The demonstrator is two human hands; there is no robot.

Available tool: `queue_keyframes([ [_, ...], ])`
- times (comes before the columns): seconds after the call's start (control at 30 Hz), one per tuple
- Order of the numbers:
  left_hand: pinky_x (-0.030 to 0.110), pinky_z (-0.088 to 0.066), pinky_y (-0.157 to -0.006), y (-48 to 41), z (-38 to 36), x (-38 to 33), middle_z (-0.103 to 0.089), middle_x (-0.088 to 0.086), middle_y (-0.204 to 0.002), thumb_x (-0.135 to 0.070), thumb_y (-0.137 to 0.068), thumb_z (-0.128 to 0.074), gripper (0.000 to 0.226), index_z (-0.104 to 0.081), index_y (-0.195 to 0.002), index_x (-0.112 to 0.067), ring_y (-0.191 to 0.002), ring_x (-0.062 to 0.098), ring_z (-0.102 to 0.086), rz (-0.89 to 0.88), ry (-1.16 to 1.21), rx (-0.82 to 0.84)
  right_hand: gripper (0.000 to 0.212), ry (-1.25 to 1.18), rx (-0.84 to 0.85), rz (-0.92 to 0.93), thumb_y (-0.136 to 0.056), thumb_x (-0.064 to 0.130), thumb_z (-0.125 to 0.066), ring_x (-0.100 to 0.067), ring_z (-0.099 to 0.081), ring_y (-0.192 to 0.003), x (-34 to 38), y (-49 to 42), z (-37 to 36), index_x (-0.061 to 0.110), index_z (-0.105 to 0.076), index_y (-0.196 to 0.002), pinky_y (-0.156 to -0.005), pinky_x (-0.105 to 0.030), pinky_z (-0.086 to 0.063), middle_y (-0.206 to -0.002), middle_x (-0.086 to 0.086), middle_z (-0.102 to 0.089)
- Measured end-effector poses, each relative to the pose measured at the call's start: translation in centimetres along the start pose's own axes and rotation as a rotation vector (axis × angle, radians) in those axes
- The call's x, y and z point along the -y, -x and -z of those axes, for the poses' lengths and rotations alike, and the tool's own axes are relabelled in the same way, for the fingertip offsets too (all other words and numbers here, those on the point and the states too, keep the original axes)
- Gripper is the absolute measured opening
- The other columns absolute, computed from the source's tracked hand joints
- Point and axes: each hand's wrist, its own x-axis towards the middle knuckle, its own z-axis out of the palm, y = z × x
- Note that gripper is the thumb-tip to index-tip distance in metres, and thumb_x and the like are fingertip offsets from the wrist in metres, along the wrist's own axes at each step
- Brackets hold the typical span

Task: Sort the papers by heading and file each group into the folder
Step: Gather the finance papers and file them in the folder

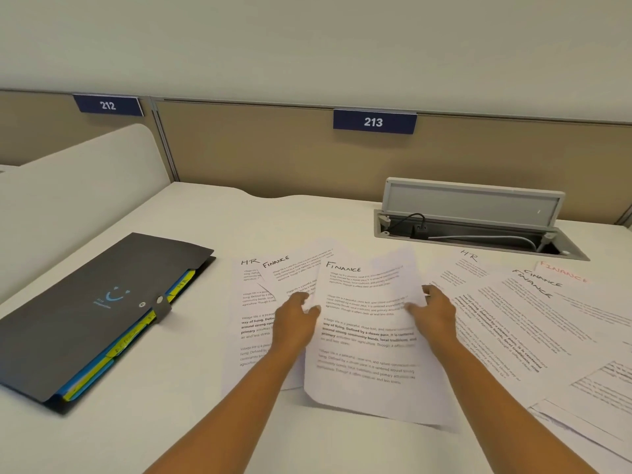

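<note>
So, a white printed paper sheet headed FINANCE in black marker [366, 336] is held a bit off the white desk [171, 439], right in the middle, with its lower edge curled. Its left edge is pinched by the left hand [297, 318] and its right edge is gripped by the right hand [436, 314], fingers curled onto the paper on both sides.

Just behind and to the left, partly covered, a second white sheet marked FINANCE [290, 268] and a white sheet marked HR [251, 302] are laid flat and overlapping. Off to the right, a loose spread of white papers [513, 319] is fanned out on the desk. HR and FINANCE headings can be read there, plus one sheet with FINANCE written in red [564, 275] at the far end.

Well apart on the left, a dark grey flat folder [85, 302] with a smiley logo is lying cover down. Blue and yellow dividers [102, 367] are poking out of its near edge.

Further back, an open grey cable tray [478, 234] is sunk into the desk. Blue number plates 212 [107, 105] and 213 [374, 122] are fixed on the beige partition [273, 148].
</note>
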Motion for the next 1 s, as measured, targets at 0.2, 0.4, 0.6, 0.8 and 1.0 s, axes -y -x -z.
queue_keyframes([
  [0.2,0.043,-0.001,-0.116,-4.2,1.3,0.5,-0.006,0.021,-0.155,-0.053,-0.089,-0.047,0.09,-0.008,-0.145,0.005,-0.144,0.034,0.0,0.181,-0.475,-0.082,0.03,0.004,-0.025,0.119,-0.089,0.013,-0.059,-0.034,-0.062,-0.099,1.3,-1.7,0.9,0.005,-0.058,-0.118,-0.088,-0.047,-0.051,-0.115,-0.016,-0.065],
  [0.4,0.047,0.006,-0.114,-5.7,1.5,2.4,0.005,0.021,-0.155,-0.067,-0.081,-0.046,0.102,-0.006,-0.147,0.0,-0.143,0.034,0.011,0.206,-0.66,-0.026,0.025,-0.061,0.018,0.1,-0.089,0.012,-0.058,-0.032,-0.064,-0.09,0.7,-3.0,0.7,0.006,-0.059,-0.114,-0.075,-0.037,-0.052,-0.109,-0.015,-0.066],
  [0.6,0.049,0.006,-0.114,-6.7,1.5,2.5,0.001,0.018,-0.156,-0.061,-0.077,-0.058,0.093,-0.018,-0.147,-0.014,-0.143,0.035,0.012,0.2,-0.6,-0.012,0.024,-0.097,0.051,0.075,-0.089,0.01,-0.059,-0.03,-0.062,-0.09,0.0,-3.7,0.0,0.005,-0.06,-0.112,-0.079,-0.035,-0.051,-0.108,-0.015,-0.067],
  [0.8,0.041,-0.014,-0.116,-6.6,0.8,2.1,-0.033,0.012,-0.144,-0.033,-0.073,-0.075,0.062,-0.051,-0.126,-0.011,-0.14,0.03,-0.016,0.104,-0.403,-0.209,0.028,-0.158,0.075,0.046,-0.089,0.011,-0.059,-0.032,-0.063,-0.097,-0.6,-3.9,-0.2,0.005,-0.059,-0.117,-0.085,-0.039,-0.051,-0.111,-0.013,-0.066],
  [1.0,0.026,-0.047,-0.066,-5.4,0.3,1.8,-0.062,0.005,-0.092,-0.002,-0.089,-0.054,0.011,-0.058,-0.098,-0.007,-0.089,0.024,-0.06,-0.115,0.044,-0.332,0.019,-0.306,0.119,0.022,-0.09,0.014,-0.058,-0.034,-0.064,-0.094,-1.0,-4.3,0.3,0.007,-0.061,-0.108,-0.087,-0.049,-0.052,-0.104,-0.014,-0.067],
])
